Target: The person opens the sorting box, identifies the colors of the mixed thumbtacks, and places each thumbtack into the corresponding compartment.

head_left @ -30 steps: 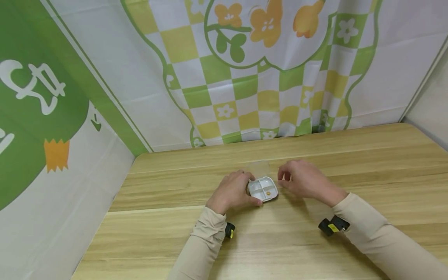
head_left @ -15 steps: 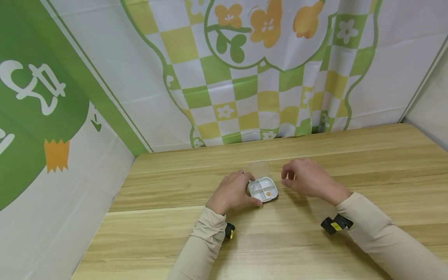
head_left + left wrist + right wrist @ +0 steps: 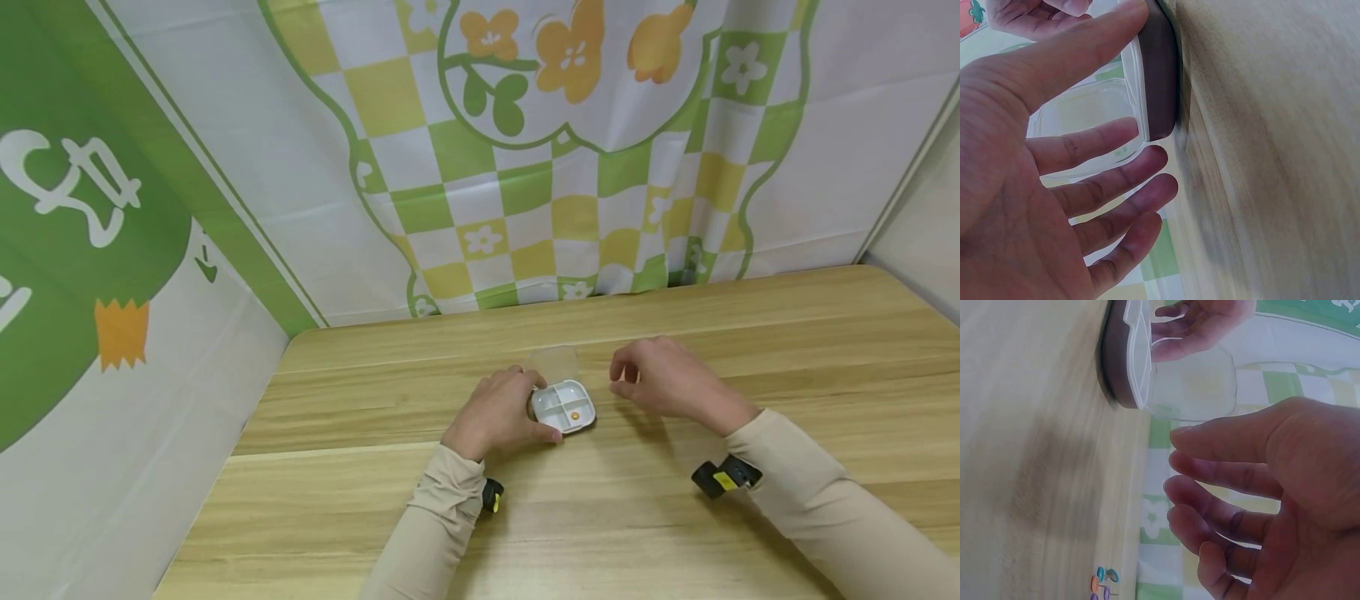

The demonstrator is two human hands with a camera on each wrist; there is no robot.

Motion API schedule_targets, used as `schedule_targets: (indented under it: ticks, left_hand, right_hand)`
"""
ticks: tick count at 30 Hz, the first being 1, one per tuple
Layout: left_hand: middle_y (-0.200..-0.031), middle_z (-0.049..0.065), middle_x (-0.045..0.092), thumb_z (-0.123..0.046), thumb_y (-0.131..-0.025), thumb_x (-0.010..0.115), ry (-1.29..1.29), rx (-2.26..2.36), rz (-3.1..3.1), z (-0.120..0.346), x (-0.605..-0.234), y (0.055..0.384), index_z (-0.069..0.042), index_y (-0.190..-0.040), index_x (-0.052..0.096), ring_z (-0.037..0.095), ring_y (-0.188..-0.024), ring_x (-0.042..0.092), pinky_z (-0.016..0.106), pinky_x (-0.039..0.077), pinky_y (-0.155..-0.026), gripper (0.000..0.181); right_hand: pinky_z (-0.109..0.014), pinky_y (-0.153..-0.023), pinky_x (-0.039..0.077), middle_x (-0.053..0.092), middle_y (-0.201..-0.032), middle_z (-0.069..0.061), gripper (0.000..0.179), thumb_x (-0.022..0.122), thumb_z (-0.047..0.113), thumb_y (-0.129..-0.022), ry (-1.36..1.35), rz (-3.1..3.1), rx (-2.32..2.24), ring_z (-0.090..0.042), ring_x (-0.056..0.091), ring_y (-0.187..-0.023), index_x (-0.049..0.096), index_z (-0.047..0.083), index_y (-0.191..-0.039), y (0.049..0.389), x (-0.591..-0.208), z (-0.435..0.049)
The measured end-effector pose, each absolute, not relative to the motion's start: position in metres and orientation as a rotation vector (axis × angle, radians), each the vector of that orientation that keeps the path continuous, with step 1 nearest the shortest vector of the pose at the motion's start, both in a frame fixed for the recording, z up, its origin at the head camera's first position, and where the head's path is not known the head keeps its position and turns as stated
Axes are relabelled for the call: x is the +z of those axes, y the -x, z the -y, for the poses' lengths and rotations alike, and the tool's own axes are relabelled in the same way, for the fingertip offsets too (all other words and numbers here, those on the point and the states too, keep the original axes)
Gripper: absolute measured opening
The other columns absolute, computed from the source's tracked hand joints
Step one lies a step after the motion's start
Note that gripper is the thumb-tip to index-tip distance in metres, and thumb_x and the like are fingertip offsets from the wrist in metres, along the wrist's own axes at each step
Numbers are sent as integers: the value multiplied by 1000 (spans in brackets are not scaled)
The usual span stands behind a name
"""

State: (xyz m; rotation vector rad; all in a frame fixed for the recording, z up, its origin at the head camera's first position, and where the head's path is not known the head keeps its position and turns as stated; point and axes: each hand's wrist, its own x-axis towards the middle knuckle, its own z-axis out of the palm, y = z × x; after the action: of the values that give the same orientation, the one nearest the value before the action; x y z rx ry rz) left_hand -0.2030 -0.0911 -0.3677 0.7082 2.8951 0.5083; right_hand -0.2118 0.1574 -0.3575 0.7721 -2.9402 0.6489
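A small white pill box (image 3: pixel 551 418) with several compartments lies on the table, its clear lid (image 3: pixel 555 363) folded back behind it. One small orange round piece (image 3: pixel 575 416) sits in its front right compartment. My left hand (image 3: pixel 501 414) holds the box from the left, thumb at the front edge and index finger at the back. In the left wrist view the box's dark outer side (image 3: pixel 1159 75) shows by the thumb, and the other fingers spread loosely. To the right of the box, my right hand (image 3: pixel 671 379) hovers with loosely bent fingers and nothing visible between them.
The wooden table (image 3: pixel 360 517) runs back to a hanging cloth (image 3: pixel 525 225) with a checked flower print. A green and white cloth (image 3: pixel 75 275) hangs on the left. In the right wrist view, several small coloured round shapes (image 3: pixel 1104 581) appear near the bottom.
My right hand has drifted a little to the right, farther from the pill box. The left hand, the box and the orange piece have stayed in place.
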Motion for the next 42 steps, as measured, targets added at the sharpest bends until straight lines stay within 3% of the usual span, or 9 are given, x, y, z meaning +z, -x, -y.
schedule_targets:
  ticks: [11,42]
  left_hand:
    - [-119,7,66,-43,-73,91,-704,514,-2896,91,-368,203,-8,-126,66,23,-109,60,45,43,-101,68]
    - [-120,6,66,-43,-74,90,-697,514,-2892,91,-367,202,-8,-127,66,23,-110,59,45,43,-100,68]
  right_hand:
    - [-34,-60,46,61,-71,7,7,78,14,-87,-760,2961,627,-10,55,-64,73,15,-82,214,-354,-166]
    - [-43,-70,51,66,-81,0,5,71,11,-90,-621,3090,595,-19,60,-76,74,11,-85,225,-355,-191]
